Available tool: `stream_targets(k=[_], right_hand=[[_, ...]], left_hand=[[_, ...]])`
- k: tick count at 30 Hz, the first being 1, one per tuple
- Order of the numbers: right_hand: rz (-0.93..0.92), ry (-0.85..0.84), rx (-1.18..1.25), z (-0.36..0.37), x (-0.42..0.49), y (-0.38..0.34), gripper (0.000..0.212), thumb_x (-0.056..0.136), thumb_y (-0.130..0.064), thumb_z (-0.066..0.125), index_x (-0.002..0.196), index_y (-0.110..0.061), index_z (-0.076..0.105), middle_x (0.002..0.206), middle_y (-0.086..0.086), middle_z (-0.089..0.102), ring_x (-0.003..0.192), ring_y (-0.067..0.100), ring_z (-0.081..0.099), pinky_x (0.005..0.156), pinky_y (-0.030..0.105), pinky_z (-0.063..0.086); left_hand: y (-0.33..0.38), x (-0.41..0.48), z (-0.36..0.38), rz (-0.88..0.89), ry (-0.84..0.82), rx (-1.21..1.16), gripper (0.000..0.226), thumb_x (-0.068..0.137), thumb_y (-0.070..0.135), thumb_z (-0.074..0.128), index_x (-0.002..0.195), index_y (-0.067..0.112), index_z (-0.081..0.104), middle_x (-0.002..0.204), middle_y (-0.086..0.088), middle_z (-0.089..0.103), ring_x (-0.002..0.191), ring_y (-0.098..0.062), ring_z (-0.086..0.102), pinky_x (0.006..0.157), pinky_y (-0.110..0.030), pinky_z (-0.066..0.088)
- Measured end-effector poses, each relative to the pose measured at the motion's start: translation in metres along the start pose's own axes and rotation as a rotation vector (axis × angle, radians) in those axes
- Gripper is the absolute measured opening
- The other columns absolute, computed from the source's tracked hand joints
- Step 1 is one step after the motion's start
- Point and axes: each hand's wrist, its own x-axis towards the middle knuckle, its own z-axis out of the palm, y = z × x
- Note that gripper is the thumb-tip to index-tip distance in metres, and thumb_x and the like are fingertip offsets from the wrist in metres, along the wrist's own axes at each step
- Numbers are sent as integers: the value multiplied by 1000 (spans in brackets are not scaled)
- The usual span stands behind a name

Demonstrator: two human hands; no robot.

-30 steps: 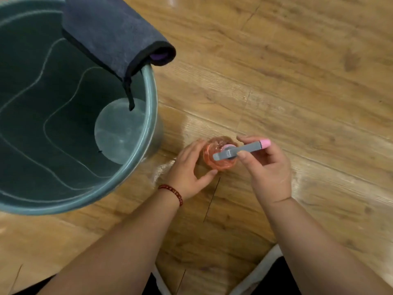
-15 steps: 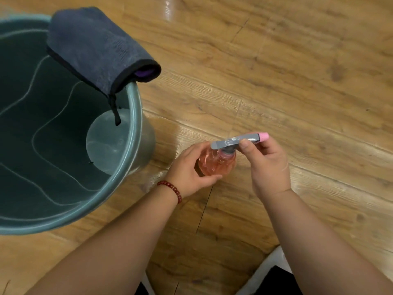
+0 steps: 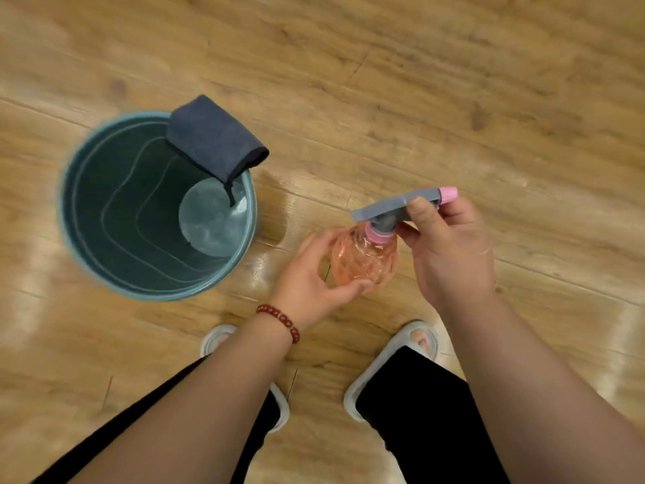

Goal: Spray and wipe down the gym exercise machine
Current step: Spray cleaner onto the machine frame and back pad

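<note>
The floor (image 3: 453, 99) is glossy wood-grain plank, with pale glare patches far out to either side of the hands. A teal bucket (image 3: 104, 221) stands upright on it, left of the left hand (image 3: 310, 274) and apart from it. Below the left hand and the right hand (image 3: 450, 253), a left slipper (image 3: 213, 338) and a right slipper (image 3: 378, 372) rest on the planks.

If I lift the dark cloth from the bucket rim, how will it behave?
Probably floppy: the cloth folds limply over the bucket rim. Likely light, since it hangs there without tipping the bucket. A tag dangles inside and may snag.
</note>
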Motion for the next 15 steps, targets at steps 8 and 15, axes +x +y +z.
stream_targets(k=[8, 15], right_hand=[[-29, -87, 162, 27, -108, -218, 36, 49, -56, 88, 72, -31, 76, 72, -9, 70, 73, 9, 68, 70, 25, 54], [-66, -146, 265, 23, -178, -364, 37, 47, -55, 90, 70, -30, 76, 71, -8, 70, 71, 9, 68, 67, 23, 54]], left_hand=[[205, -114, -72, 91, -40, 48, 82, 64, 59, 76, 134, 42, 36, 134, 14, 49, 125, -4, 49, 104, -38, 46], [365, -175, -104, 221, -172, 82, 84, 64, 33, 89, 122, 59, 34, 122, 46, 46, 119, 17, 45, 97, -5, 35]])
